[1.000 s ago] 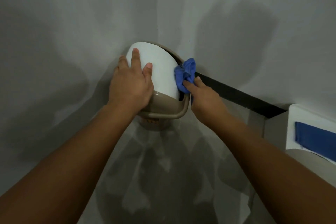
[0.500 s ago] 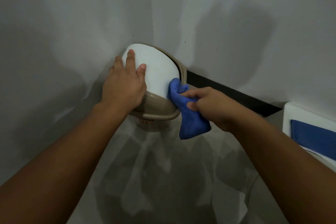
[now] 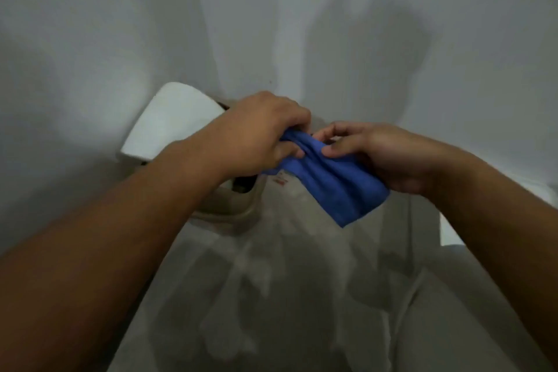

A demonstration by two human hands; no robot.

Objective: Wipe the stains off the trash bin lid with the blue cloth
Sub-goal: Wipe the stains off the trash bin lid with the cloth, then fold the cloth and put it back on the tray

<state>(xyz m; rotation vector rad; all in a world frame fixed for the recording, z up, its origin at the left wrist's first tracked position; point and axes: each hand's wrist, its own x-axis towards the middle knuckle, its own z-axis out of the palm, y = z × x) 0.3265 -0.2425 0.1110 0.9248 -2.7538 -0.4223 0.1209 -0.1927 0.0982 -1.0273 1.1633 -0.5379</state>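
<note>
Cloth: the blue cloth [image 3: 332, 183] is held bunched between both hands in front of the bin, off the lid; one corner hangs down towards the floor [image 3: 271, 296].
Left hand: the left hand [image 3: 256, 136] is closed on the cloth's upper end, its fingers [image 3: 290, 150] curled into the fabric.
Right hand: the right hand [image 3: 383, 157] is pinching the cloth's other side, thumb and fingertips [image 3: 327, 152] pressed onto the folds.
Lid: the white trash bin lid [image 3: 172, 127] is seen tilted up in the wall corner, partly hidden by the left forearm; nothing is touching it.
Stains: none can be made out on the visible white part; the picture is blurred, so cleanliness cannot be judged.
Progress: the cloth appears to be being refolded or regripped, so wiping is judged paused, not finished.
Left to do: the cloth is to be brought back to the lid, and any hidden areas gone over.
</note>
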